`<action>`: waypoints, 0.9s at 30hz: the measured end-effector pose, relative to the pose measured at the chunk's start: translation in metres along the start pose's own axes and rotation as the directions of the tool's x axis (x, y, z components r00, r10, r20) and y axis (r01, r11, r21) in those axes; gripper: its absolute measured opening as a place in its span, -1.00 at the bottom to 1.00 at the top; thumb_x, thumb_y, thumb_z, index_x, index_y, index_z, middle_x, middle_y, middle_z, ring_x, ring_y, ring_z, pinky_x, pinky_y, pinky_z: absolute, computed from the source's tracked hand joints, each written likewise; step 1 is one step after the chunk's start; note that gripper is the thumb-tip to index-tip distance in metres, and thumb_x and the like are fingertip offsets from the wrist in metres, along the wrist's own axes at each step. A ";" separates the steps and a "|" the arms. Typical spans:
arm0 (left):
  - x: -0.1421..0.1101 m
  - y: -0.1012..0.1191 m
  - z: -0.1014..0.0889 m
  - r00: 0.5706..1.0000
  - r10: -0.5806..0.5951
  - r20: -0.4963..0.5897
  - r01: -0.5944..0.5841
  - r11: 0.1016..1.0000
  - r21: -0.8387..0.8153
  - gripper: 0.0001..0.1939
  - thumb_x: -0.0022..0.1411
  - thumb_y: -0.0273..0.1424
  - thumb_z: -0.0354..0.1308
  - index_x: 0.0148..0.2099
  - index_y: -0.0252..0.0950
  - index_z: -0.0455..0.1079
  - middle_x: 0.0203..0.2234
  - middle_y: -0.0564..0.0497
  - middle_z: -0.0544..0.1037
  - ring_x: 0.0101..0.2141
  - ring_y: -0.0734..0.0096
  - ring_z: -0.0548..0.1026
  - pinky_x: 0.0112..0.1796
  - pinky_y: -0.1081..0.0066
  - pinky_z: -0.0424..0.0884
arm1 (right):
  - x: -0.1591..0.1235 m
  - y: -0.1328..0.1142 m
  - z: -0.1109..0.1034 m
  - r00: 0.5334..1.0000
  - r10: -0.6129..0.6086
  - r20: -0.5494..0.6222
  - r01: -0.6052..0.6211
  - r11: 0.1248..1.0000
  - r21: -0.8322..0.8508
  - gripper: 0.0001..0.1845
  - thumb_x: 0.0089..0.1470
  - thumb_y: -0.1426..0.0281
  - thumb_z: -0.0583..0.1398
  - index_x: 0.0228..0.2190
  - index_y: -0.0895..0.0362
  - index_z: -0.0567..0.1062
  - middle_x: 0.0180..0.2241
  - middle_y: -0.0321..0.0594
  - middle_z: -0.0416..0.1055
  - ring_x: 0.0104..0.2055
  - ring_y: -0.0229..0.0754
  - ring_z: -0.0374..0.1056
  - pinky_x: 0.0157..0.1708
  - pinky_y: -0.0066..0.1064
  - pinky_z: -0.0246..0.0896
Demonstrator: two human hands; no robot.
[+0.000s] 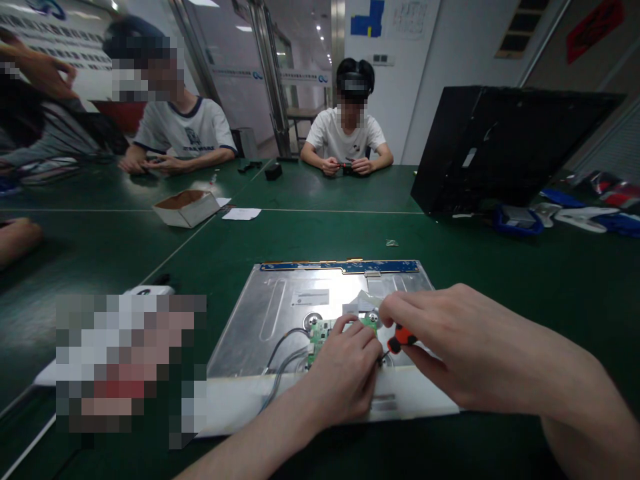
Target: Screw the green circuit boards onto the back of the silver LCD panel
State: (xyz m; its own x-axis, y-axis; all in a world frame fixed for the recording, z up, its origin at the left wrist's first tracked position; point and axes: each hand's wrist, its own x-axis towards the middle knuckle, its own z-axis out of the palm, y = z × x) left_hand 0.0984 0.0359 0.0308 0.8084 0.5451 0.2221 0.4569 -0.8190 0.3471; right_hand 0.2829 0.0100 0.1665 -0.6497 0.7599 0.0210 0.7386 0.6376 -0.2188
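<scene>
A flat display panel lies on the table with its metal back up. Wires run to the green circuit board at its middle. My left hand rests over this board, its fingers bent together against it and the fingertips mostly hidden. In my right hand is a red and black screwdriver, closed between thumb and fingers. The screwdriver slants down to the left, its shaft reaching the board's right side beside my left hand. What its tip touches is hidden.
A blue circuit strip runs along the panel's far edge. Beyond are an open cardboard box, paper and a large black monitor. A white object lies left. Two people sit across the table.
</scene>
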 end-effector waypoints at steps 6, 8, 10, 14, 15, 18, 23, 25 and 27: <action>0.000 0.001 0.000 1.000 -0.001 -0.009 0.001 1.000 0.005 -0.79 0.15 -0.47 0.07 -0.13 -0.25 0.38 -0.20 -0.09 0.52 -0.12 0.12 0.44 0.07 0.05 0.16 | 0.003 0.001 0.001 0.999 0.045 0.000 -0.045 0.996 -0.073 -0.92 0.17 0.40 0.14 -0.25 0.05 0.33 -0.42 -0.34 0.44 -0.46 -0.23 0.32 -0.54 -0.41 -0.03; 0.000 0.001 0.000 1.000 -0.001 -0.013 0.001 1.000 0.011 -0.79 0.15 -0.47 0.07 -0.13 -0.25 0.38 -0.21 -0.09 0.52 -0.13 0.13 0.45 0.07 0.04 0.16 | 0.004 0.002 0.002 0.999 0.053 -0.003 -0.053 0.992 -0.112 -0.94 0.18 0.41 0.13 -0.25 0.05 0.34 -0.46 -0.34 0.44 -0.50 -0.22 0.29 -0.56 -0.40 -0.08; 0.000 0.001 -0.001 1.000 0.000 -0.010 0.000 1.000 0.016 -0.81 0.16 -0.46 0.08 -0.15 -0.25 0.38 -0.22 -0.09 0.52 -0.14 0.14 0.45 0.07 0.05 0.16 | 0.003 0.003 0.003 0.999 0.045 -0.010 -0.046 0.994 -0.102 -0.92 0.16 0.43 0.13 -0.26 0.05 0.33 -0.45 -0.35 0.43 -0.50 -0.23 0.27 -0.56 -0.41 -0.08; 0.000 0.001 -0.002 1.000 -0.002 -0.004 0.002 1.000 0.016 -0.82 0.18 -0.44 0.08 -0.14 -0.27 0.38 -0.22 -0.09 0.52 -0.12 0.14 0.44 0.08 0.06 0.16 | 0.000 0.002 0.001 1.000 0.011 0.003 -0.011 1.000 -0.002 -0.78 0.07 0.53 0.16 -0.25 0.03 0.30 -0.37 -0.39 0.42 -0.46 -0.27 0.27 -0.54 -0.44 -0.03; 0.000 0.001 -0.002 1.000 -0.004 -0.004 0.004 1.000 0.014 -0.82 0.18 -0.45 0.08 -0.14 -0.27 0.38 -0.22 -0.10 0.52 -0.11 0.14 0.44 0.08 0.06 0.16 | 0.000 0.002 0.000 1.000 0.003 0.010 -0.003 1.000 0.012 -0.74 0.05 0.56 0.17 -0.24 0.03 0.29 -0.36 -0.40 0.42 -0.45 -0.27 0.27 -0.53 -0.45 -0.02; 0.000 0.001 -0.001 1.000 -0.005 -0.001 0.005 1.000 0.008 -0.83 0.18 -0.45 0.07 -0.15 -0.26 0.38 -0.22 -0.10 0.52 -0.11 0.13 0.44 0.08 0.05 0.16 | 0.000 0.001 0.000 1.000 0.004 0.005 -0.004 1.000 0.015 -0.74 0.05 0.55 0.18 -0.24 0.02 0.28 -0.36 -0.41 0.42 -0.46 -0.28 0.28 -0.53 -0.45 -0.02; -0.001 0.000 0.000 1.000 -0.007 -0.005 0.007 1.000 0.018 -0.84 0.14 -0.47 0.09 -0.18 -0.27 0.38 -0.25 -0.08 0.51 -0.17 0.17 0.45 0.08 0.09 0.15 | 0.003 0.002 0.004 0.997 0.080 -0.011 -0.081 0.989 -0.126 -0.91 0.16 0.36 0.16 -0.30 0.04 0.30 -0.51 -0.38 0.40 -0.55 -0.23 0.25 -0.60 -0.41 -0.13; -0.001 0.000 0.000 1.000 -0.005 -0.007 0.005 1.000 0.023 -0.85 0.13 -0.47 0.09 -0.20 -0.27 0.38 -0.26 -0.07 0.51 -0.18 0.17 0.45 0.08 0.10 0.15 | 0.004 0.003 0.005 0.997 0.078 -0.017 -0.080 0.985 -0.154 -0.93 0.15 0.39 0.15 -0.31 0.05 0.30 -0.52 -0.37 0.40 -0.57 -0.23 0.24 -0.60 -0.40 -0.16; -0.001 0.000 0.000 1.000 -0.001 -0.005 0.001 1.000 0.024 -0.85 0.14 -0.46 0.10 -0.19 -0.27 0.37 -0.25 -0.08 0.51 -0.17 0.16 0.45 0.08 0.10 0.15 | 0.004 0.003 0.004 0.998 0.060 -0.017 -0.062 0.990 -0.130 -0.91 0.14 0.42 0.15 -0.29 0.05 0.30 -0.49 -0.37 0.41 -0.55 -0.24 0.25 -0.60 -0.42 -0.14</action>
State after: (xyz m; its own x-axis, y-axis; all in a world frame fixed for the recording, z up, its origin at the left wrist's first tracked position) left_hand 0.0975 0.0353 0.0311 0.8060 0.5469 0.2265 0.4667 -0.8225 0.3252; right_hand 0.2817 0.0146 0.1619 -0.6009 0.7989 0.0247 0.7945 0.6004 -0.0906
